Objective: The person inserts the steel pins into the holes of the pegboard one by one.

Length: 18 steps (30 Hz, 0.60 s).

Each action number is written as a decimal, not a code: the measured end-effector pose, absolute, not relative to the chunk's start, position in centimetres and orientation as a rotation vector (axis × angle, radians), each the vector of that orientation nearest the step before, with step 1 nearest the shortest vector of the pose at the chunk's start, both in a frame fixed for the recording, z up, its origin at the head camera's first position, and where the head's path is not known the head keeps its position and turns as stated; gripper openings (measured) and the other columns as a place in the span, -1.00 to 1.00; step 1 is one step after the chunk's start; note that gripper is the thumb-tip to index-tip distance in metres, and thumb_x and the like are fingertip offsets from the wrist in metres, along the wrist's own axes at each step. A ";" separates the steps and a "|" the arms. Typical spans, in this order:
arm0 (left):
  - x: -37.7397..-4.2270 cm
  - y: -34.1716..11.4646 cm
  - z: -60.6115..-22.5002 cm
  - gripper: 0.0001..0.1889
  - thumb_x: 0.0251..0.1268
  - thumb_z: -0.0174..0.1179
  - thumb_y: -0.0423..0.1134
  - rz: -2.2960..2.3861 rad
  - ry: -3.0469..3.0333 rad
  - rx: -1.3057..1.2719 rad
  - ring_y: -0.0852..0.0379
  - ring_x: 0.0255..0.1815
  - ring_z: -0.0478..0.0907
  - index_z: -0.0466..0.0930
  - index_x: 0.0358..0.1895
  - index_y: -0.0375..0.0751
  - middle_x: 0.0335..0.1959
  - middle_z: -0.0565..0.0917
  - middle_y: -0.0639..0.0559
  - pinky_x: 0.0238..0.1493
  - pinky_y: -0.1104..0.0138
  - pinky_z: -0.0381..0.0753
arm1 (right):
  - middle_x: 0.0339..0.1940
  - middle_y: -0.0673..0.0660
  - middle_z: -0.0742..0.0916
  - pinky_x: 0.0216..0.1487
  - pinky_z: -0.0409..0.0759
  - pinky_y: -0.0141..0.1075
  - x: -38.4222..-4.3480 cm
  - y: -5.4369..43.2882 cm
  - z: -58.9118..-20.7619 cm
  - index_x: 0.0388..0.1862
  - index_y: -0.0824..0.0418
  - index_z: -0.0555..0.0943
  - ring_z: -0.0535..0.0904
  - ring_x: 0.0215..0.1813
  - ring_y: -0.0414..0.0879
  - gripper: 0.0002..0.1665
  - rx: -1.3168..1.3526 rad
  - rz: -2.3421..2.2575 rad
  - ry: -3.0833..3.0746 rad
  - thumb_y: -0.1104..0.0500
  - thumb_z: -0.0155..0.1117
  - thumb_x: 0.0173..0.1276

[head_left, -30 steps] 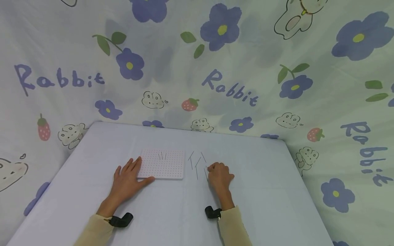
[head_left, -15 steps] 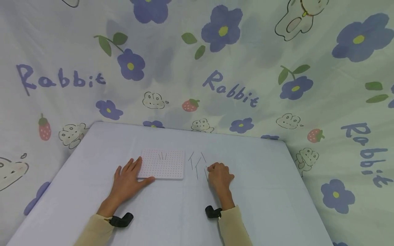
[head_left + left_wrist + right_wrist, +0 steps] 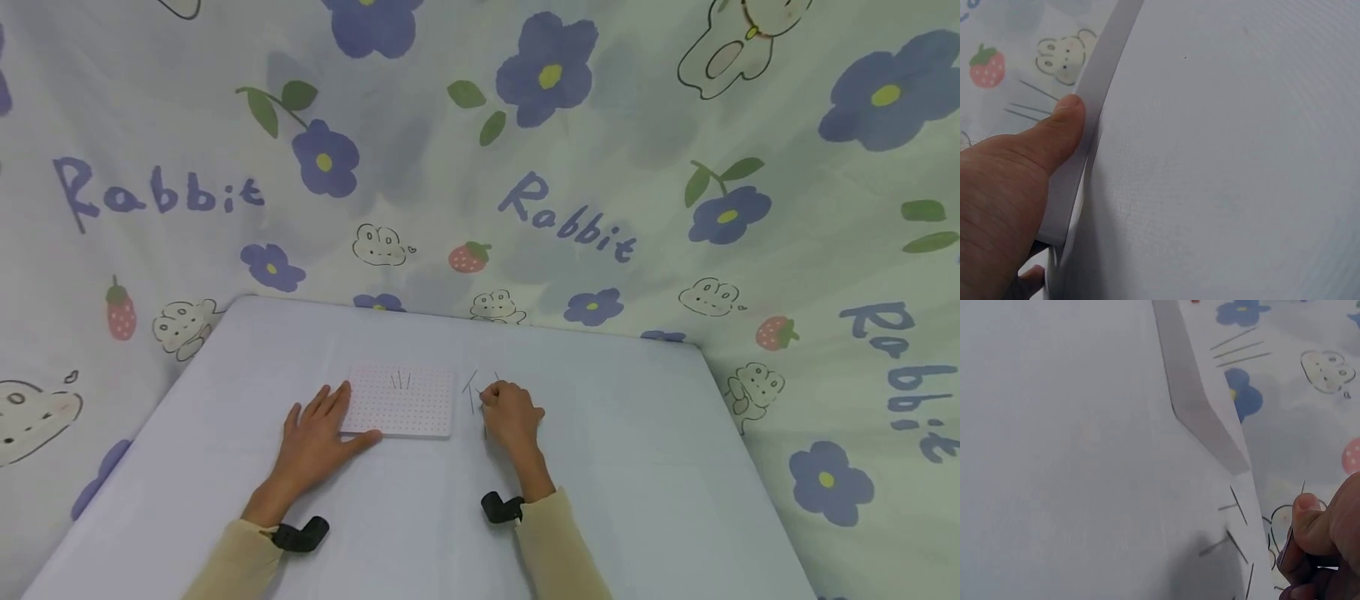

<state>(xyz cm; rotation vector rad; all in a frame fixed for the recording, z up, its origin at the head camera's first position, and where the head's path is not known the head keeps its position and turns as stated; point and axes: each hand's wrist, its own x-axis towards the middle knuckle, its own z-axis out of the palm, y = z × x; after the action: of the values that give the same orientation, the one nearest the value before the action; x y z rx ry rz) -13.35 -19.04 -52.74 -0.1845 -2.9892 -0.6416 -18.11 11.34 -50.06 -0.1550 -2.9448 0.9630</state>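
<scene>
A white board with a grid of small holes lies on the table, and several thin dark pins stand upright near its back. My left hand rests spread at the board's left side; its thumb lies against the front edge. To the right of the board, my right hand pinches a thin pin between thumb and index finger, its tip showing above the thumb. Loose pins lie beside and partly under that hand in the head view.
The white tabletop extends around the board on all sides. Behind it hangs a curtain printed with flowers and rabbits. Each wrist carries a black camera mount.
My right hand has moved left and slightly away from me, toward the board, carrying the pin. My left hand stays at the board. The head view has shifted slightly.
</scene>
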 end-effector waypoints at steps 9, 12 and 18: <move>-13.3 -19.0 -52.9 0.17 0.15 0.22 0.47 -0.643 -2.993 -0.182 -0.38 0.56 0.03 0.10 0.55 -0.41 0.53 0.22 -0.37 0.43 -0.38 -0.17 | -0.41 -0.08 0.68 0.07 0.36 0.24 -18.8 7.4 -48.3 -0.25 0.10 0.65 0.55 -0.28 -0.13 -0.79 0.109 1.100 -2.914 0.05 0.15 0.55; -13.3 -19.0 -53.0 0.17 0.14 0.20 0.49 -0.631 -2.997 -0.179 -0.37 0.57 0.03 0.10 0.55 -0.40 0.54 0.22 -0.36 0.44 -0.37 -0.17 | -0.41 -0.08 0.68 0.09 0.36 0.22 -19.0 6.4 -48.2 -0.20 0.10 0.65 0.53 -0.30 -0.15 -0.77 0.184 1.080 -2.903 0.03 0.13 0.56; -13.2 -19.1 -52.8 0.15 0.15 0.23 0.45 -0.652 -2.978 -0.190 -0.38 0.56 0.05 0.11 0.55 -0.40 0.54 0.23 -0.35 0.42 -0.39 -0.16 | -0.44 -0.13 0.67 -0.06 0.34 -0.02 -19.2 5.3 -48.5 -0.21 0.07 0.68 0.48 -0.34 -0.20 -0.77 0.282 0.992 -2.844 0.01 0.15 0.54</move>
<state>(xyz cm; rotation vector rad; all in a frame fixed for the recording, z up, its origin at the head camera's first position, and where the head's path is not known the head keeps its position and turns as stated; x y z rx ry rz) -13.22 -19.11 -52.77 -0.1896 -2.9782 -0.6520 -19.16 5.28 -48.54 0.2817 -2.8438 0.9918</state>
